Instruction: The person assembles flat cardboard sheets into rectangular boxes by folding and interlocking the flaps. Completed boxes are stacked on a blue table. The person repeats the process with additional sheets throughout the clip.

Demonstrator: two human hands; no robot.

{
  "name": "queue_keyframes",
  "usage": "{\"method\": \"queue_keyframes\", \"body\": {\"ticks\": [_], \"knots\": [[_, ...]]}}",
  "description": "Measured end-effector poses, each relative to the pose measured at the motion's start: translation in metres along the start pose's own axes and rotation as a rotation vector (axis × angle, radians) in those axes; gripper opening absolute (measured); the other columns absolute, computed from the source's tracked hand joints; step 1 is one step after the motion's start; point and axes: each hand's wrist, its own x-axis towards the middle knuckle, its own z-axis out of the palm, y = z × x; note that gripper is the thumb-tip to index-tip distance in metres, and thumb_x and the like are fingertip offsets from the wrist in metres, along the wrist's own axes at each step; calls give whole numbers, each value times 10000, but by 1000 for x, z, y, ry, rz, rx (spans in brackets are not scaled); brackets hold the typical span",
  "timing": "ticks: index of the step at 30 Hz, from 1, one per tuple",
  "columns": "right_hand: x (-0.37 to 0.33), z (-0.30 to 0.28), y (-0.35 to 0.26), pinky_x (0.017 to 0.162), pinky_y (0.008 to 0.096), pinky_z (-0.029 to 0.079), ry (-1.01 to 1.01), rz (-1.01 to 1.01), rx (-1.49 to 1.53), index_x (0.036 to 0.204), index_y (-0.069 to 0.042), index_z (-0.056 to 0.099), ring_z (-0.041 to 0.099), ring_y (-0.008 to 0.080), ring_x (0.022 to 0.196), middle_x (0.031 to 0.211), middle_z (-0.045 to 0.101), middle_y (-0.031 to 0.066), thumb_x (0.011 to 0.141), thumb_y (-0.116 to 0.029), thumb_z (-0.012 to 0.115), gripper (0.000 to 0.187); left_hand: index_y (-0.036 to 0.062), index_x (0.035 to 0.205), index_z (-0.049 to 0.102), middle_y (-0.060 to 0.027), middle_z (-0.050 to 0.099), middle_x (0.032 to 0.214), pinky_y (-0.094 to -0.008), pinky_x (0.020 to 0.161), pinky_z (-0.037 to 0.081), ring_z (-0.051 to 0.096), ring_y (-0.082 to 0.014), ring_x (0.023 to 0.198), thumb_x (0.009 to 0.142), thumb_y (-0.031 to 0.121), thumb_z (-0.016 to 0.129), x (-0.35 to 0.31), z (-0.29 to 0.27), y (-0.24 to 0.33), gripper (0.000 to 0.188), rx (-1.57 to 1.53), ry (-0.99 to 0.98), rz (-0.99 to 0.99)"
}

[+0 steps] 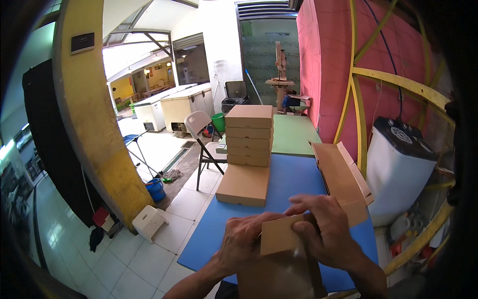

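Observation:
Close to my body, at the near edge of the blue table point(294, 177), a brown cardboard box point(279, 274) is partly folded. A flap point(279, 236) stands up at its far end. My left hand point(246, 241) is closed around the left far corner, its fingers bent over the edge. On the other side, my right hand point(326, 229) grips the flap's right end, thumb on the near face and fingers curled beyond it. The box's lower part runs out of view between my forearms.
Ahead stands a stack of folded cardboard boxes point(249, 142) beside and behind a lower box point(242, 185). Flat cardboard blanks point(341, 172) lie at the table's right. A washing machine point(401, 169) and yellow frame point(359, 119) are to the right; a white stool point(148, 222) and folding chair point(201, 127) to the left.

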Motion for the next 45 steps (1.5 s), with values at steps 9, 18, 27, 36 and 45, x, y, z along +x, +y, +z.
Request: {"method": "queue_keyframes", "body": {"ticks": [9,18,27,36,45], "knots": [[26,9,-8,680,382,517,223,-226,-313,909,-114,679,677,238,729,792,662,52,791,-207,754,168,-6,1030,695,-111,733,881,-332,738,592,747,-271,786,872,212,780,40,-38,34,282,47,-2,51],[23,6,-20,647,364,545,185,-282,-247,951,-96,652,689,239,733,778,645,53,768,-169,710,206,90,905,663,-52,696,772,-366,622,565,703,-259,699,731,43,741,41,-61,50,197,306,-76,199],[-15,1,18,542,392,500,99,-61,-227,922,-74,654,643,285,635,715,633,92,753,-20,707,186,72,866,761,-53,735,734,-282,573,553,712,-181,635,710,3,783,5,-114,50,173,423,14,54],[-37,-35,16,819,404,568,295,105,49,1065,-113,713,700,336,971,1100,705,164,843,-113,784,234,-2,778,747,-78,729,685,-251,588,537,689,-154,579,743,49,763,-25,-144,44,64,324,387,-198],[-34,-44,5,846,423,546,275,-122,-281,1020,-240,752,642,339,1084,1193,671,102,702,-277,845,333,-57,935,748,-146,755,863,-279,679,562,722,-175,737,765,166,848,-25,-164,10,298,-231,66,-377]]}}
